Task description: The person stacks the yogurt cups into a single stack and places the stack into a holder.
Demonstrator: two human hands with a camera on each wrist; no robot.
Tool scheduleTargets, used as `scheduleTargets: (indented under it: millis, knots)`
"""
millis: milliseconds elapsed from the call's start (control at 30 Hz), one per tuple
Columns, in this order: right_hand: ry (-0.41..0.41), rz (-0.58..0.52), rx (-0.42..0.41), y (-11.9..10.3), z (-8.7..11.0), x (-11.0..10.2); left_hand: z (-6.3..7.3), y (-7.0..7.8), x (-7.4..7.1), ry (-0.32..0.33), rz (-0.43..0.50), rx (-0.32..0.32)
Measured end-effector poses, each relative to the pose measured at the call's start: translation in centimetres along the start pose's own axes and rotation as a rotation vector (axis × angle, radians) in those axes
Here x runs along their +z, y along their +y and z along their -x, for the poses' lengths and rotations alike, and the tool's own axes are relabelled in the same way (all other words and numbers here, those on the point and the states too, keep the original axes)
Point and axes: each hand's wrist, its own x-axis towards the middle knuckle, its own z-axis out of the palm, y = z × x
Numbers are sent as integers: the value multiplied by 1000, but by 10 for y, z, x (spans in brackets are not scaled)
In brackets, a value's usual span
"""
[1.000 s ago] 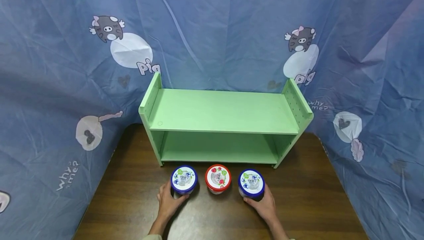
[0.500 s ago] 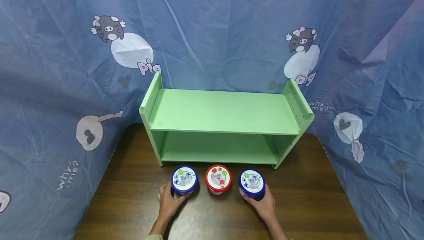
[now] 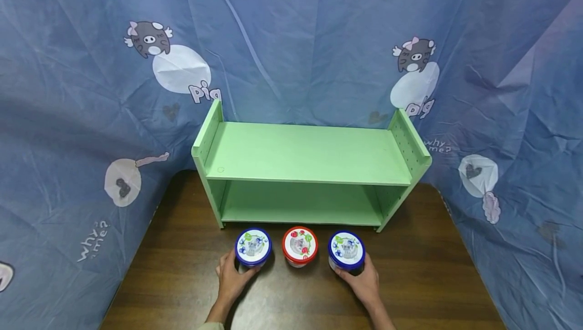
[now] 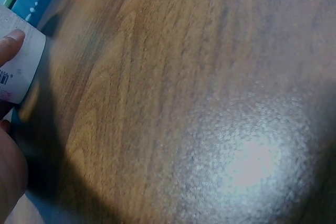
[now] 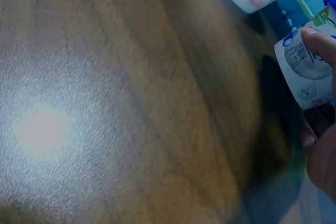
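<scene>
Three lidded yogurt tubs stand in a row before the green shelf in the head view. My left hand grips the left blue-lidded tub, thumb on its near side and fingers around its left. The right blue-lidded tub is held the same way by my right hand, fingers on its right side. Between them a red-lidded tub with a strawberry print stands untouched. In the left wrist view, the thumb presses the white wall of its tub; the right wrist view shows a similar thumb hold on the tub.
Close behind the tubs stands a two-level green shelf with raised side panels. It rests on a brown wooden table. A blue curtain with pig prints hangs behind and along both sides.
The right blue-lidded tub shifts very slightly up in the head view with my right hand. My left hand and the other tubs keep their places.
</scene>
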Motion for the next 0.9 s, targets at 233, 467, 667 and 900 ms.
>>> scheduleTargets:
  millis: [233,467,667,900]
  knots:
    - [-5,-42,-25,-17,-1,-3,-1,0,0,-15,-9,-18]
    - [12,-80,-53,-32,-3,-6,-1,0,1,-19,-9,-31]
    - [3,-124,-42,-44,-6,-9,-1,-1,1,-13,-11,-30]
    - [1,-121,-52,-58,-7,-11,0,-2,1,-6,-13,-19]
